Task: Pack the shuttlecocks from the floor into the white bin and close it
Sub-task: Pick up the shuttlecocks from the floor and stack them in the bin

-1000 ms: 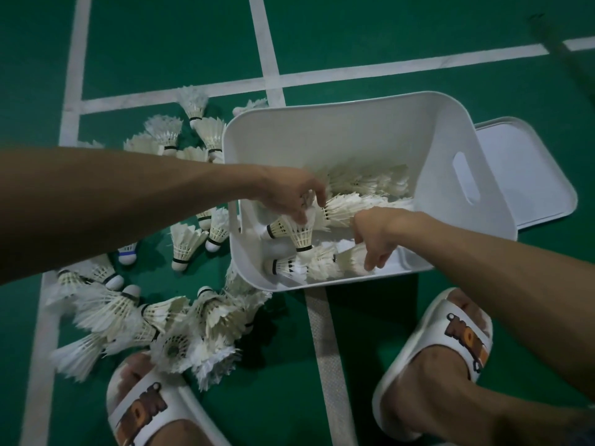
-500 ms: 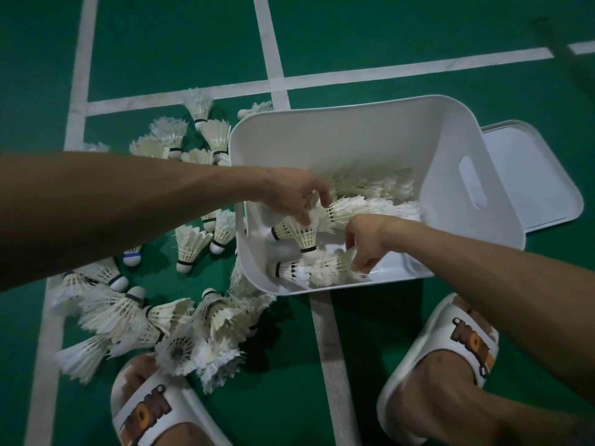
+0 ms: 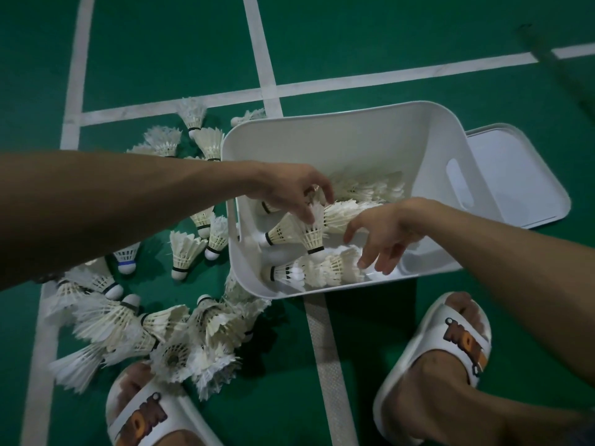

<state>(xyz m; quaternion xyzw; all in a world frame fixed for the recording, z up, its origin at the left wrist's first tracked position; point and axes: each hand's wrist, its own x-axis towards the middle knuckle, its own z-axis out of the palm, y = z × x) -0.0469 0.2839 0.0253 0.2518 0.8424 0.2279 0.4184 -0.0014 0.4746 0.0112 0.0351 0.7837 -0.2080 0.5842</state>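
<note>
The floor is a smooth green sports court floor (image 3: 418, 43) with wide white painted lines (image 3: 260, 59) crossing it. The light is dim.

A white plastic bin (image 3: 338, 146) stands on the floor. It is a box with round corners and smooth walls, and there is a long handle hole (image 3: 458, 185) in its right wall. The top is open. The flat white plastic lid (image 3: 515, 175) lies on the floor just beside the bin on the right, and the bin hides part of it.

Some white feather shuttlecocks (image 3: 370, 188) lie on their sides inside the bin, pushed into each other in rows. Many more lie in a messy floor pile (image 3: 161, 329) left of the bin. They are fluffy cones with round white tips and thin dark bands. One blue-banded shuttlecock (image 3: 125, 257) is on the floor too.

The left hand (image 3: 289, 188) reaches over the bin's left wall. Its fingers pinch the feather end of one feather shuttlecock (image 3: 314, 236), with the round tip pointing down.

The right hand (image 3: 383, 230) hangs over the near part of the bin. Its fingers are spread and loose and hold nothing. I cannot tell if they touch the feathers below.

At the bottom, two feet wear white rubber slippers (image 3: 450, 342) with orange-brown print.
</note>
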